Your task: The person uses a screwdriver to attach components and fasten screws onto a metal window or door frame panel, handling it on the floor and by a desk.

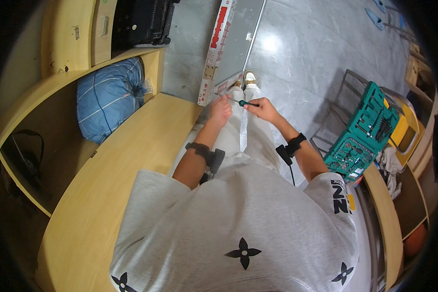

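A screwdriver with a green and black handle lies crosswise in front of my lap. My right hand is closed around the handle's end. The fingers of my left hand pinch its thin shaft close to the tip. Just beyond my left hand stands a long grey panel, its edge strip white with red print. A small brass-coloured metal fitting sits on that strip. Whether the tip touches the panel cannot be made out.
An open green tool case rests on a metal-framed chair to my right, a yellow seat behind it. At left, a wooden surface borders shelves holding a blue bundle. A black case stands farther off; blue slippers lie far right.
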Tool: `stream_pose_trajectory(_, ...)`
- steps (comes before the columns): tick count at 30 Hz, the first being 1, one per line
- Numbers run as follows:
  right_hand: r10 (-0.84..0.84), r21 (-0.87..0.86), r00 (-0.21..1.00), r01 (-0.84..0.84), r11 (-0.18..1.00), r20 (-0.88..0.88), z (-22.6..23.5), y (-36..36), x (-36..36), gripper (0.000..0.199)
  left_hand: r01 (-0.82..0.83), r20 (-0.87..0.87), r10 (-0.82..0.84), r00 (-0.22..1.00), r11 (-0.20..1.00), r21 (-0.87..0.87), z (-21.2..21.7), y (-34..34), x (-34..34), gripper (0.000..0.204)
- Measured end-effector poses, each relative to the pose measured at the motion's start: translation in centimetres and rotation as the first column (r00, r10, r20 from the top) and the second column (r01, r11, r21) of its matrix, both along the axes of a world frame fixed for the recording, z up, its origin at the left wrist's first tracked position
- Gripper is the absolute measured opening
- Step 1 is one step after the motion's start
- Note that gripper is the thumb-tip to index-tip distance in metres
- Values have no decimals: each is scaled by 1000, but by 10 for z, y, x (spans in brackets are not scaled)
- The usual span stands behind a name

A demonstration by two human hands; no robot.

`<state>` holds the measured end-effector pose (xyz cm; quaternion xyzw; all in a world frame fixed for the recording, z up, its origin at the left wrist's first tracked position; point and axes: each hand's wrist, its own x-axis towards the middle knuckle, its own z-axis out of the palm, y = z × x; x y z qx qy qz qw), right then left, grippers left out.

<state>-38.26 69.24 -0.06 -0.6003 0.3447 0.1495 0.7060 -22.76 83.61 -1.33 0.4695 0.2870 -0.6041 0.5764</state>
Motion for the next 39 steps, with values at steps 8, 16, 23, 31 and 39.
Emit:
stream_pose_trajectory(8, -11, 652, 975, 158, 741, -223, 6, -25, 10, 32, 680, 291, -789, 541, 614, 401, 9, 4, 8, 18)
stream_pose_trajectory(16, 405, -892, 910, -107, 439, 90, 19, 9, -10, 35, 417, 512, -826, -238, 389, 821, 85, 4, 104, 26)
stream_pose_trajectory(23, 267, -691, 936, -35, 722, 231, -4, 17, -10, 34, 574, 478, -841, -254, 266, 775, 67, -6, 110, 27)
stream_pose_trajectory(31, 302, -793, 857, 182, 582, 418, 7, 15, -8, 39, 496, 596, -779, -195, 446, 745, 50, 10, 110, 32)
stream_pose_trajectory(39, -160, -58, 969, 173, 983, 191, -5, 11, -7, 32, 504, 492, -869, 45, 445, 740, 52, -4, 99, 35)
